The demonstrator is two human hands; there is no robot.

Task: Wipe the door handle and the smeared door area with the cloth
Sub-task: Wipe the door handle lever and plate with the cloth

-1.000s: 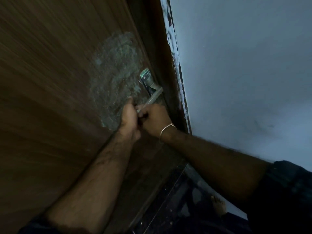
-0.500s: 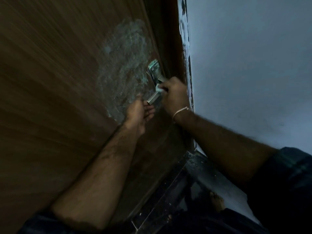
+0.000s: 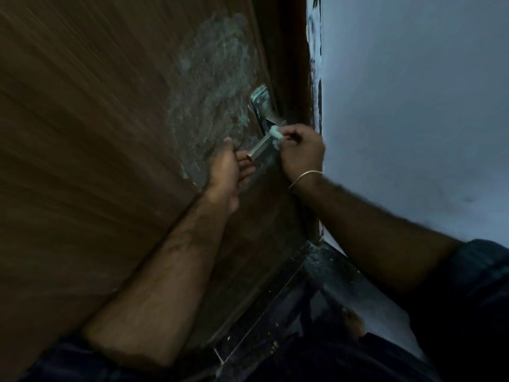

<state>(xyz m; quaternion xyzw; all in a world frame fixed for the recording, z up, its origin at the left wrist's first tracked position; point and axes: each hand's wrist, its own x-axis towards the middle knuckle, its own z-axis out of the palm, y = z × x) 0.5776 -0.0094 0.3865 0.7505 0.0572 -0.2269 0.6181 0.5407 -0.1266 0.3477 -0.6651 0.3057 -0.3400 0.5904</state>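
A metal lever door handle (image 3: 260, 146) on its backplate (image 3: 260, 102) sits near the edge of a brown wooden door (image 3: 82, 133). A pale greenish smear (image 3: 209, 86) covers the door left of and above the handle. My right hand (image 3: 301, 153) pinches a small white cloth (image 3: 276, 135) against the lever's upper part. My left hand (image 3: 228, 172) is open, palm up, with its fingertips under the lever's free end.
A dark door frame (image 3: 289, 64) with flaking paint runs beside the handle, and a pale blue-grey wall (image 3: 413, 106) lies to the right. Below are a dark threshold and floor (image 3: 303, 299) and a bare foot (image 3: 352, 323).
A second ago both hands were bunched at the lever's free end. My right hand moved up the lever with the cloth, then slid slightly back down; my left hand opened beneath the tip.
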